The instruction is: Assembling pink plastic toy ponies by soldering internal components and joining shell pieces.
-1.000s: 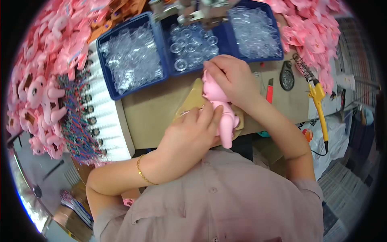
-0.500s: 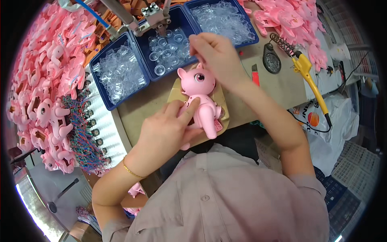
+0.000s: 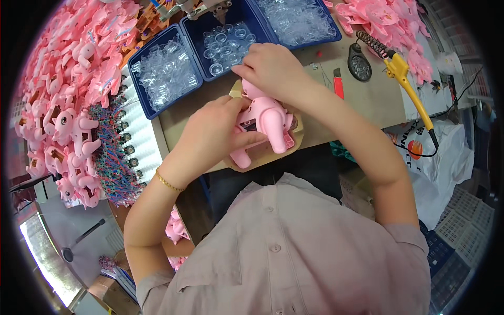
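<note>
A pink plastic toy pony (image 3: 271, 123) lies at the table's front edge on a yellowish tray-like base (image 3: 296, 137), its legs toward me. Wrapped round its body from the left is my left hand (image 3: 210, 126), thumb across the belly side near the legs. My right hand (image 3: 273, 71) is closed over the head with curled fingers, hiding most of it. Whether a small part sits between those fingertips cannot be made out. Just beyond the right hand, a blue bin (image 3: 209, 77) contains small clear round cups (image 3: 220, 44).
Blue bins on either side hold clear plastic parts (image 3: 167, 76). Pink toy parts (image 3: 68, 94) heap at the left, beside bundled wires (image 3: 113, 157). To the right lie a red cutter (image 3: 338, 86), a black stand dish (image 3: 359, 64) and a yellow soldering iron (image 3: 401, 79). A metal fixture (image 3: 202, 8) overhangs the middle bin.
My right hand has come down onto the toy's head, covering the eye that showed before. My left hand has shifted up along the body. The whole view has tilted slightly.
</note>
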{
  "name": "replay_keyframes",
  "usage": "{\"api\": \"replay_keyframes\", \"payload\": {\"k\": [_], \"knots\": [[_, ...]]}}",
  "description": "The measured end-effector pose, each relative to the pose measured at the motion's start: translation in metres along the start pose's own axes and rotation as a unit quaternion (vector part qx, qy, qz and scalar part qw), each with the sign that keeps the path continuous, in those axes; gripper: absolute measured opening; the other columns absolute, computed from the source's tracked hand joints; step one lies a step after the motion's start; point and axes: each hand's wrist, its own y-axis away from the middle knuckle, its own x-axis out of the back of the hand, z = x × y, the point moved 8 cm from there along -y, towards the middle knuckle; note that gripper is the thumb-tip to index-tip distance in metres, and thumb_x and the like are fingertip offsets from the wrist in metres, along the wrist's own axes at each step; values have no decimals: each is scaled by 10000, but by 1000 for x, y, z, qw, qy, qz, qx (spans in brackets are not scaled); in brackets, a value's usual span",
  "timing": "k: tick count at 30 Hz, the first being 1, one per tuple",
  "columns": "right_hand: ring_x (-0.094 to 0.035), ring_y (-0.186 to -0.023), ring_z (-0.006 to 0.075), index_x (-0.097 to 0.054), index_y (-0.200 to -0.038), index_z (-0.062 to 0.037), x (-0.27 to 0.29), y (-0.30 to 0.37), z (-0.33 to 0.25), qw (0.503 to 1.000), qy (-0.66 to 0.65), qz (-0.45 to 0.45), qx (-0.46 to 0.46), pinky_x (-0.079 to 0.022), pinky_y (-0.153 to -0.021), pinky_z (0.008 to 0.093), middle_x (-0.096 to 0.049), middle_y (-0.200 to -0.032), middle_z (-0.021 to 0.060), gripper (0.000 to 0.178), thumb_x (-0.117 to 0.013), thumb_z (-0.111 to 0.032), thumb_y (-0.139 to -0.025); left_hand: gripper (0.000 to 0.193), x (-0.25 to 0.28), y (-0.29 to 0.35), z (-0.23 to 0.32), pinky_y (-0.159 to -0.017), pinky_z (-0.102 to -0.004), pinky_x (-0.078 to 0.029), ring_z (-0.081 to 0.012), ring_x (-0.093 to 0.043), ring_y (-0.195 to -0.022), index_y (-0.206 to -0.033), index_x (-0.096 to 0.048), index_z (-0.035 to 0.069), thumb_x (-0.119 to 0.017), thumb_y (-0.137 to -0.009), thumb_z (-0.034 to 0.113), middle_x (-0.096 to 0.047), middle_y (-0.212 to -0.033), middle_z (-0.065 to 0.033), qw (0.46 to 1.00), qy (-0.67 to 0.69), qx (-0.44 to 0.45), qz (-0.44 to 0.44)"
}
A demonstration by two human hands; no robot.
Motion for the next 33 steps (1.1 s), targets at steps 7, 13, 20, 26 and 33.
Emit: {"api": "replay_keyframes", "payload": {"k": [7, 13, 20, 26, 33], "knots": [[-564, -767, 276, -654, -825, -48, 88, 24, -53, 960, -135, 222, 102, -453, -655, 396, -595, -838, 85, 102, -647, -127, -760, 637, -6, 17, 5, -778, -403, -482, -344, -587, -878, -1101, -554, -11, -791, -663, 387, -575, -981, -183, 996, 86, 7, 25], [-563, -752, 279, -648, -822, -27, 85, 27, -41, 957, -165, 236, 13, -451, -663, 369, -591, -839, 106, 108, -652, -125, -775, 636, -12, 11, -1, -850, -391, -465, -340, -552, -984, -1106, -544, -28, -777, -675, 377, -549, -1004, -183, 998, 56, 7, -8], [-587, -866, 287, -640, -833, -28, 34, -5, -19, 989, -143, 7, -47, -445, -784, 401, -616, -903, 93, 142, -603, -164, -826, 564, -3, 18, -23, -873, -411, -454, -335, -544, -1005, -1106, -556, -33, -734, -729, 346, -551, -1039, -167, 996, 80, 19, 19], [-555, -1028, 336, -598, -1098, -35, 80, 12, -94, 983, -117, -131, 49, -411, -938, 428, -597, -1096, 122, 549, -773, -164, -594, 340, 8, 71, -83, -879, -302, -457, -231, -593, -1017, -1148, -557, -23, -626, -869, 158, -609, -1088, -144, 916, 293, 131, 241], [-577, -1017, 293, -541, -1176, -41, 30, 20, -111, 955, -19, -275, 105, -347, -1030, 455, -598, -1073, 108, 637, -779, -162, -598, 147, -28, 96, -75, -806, -357, -484, -296, -605, -924, -979, -631, 26, -590, -845, 70, -626, -1013, -120, 920, 234, 106, 294]]}}
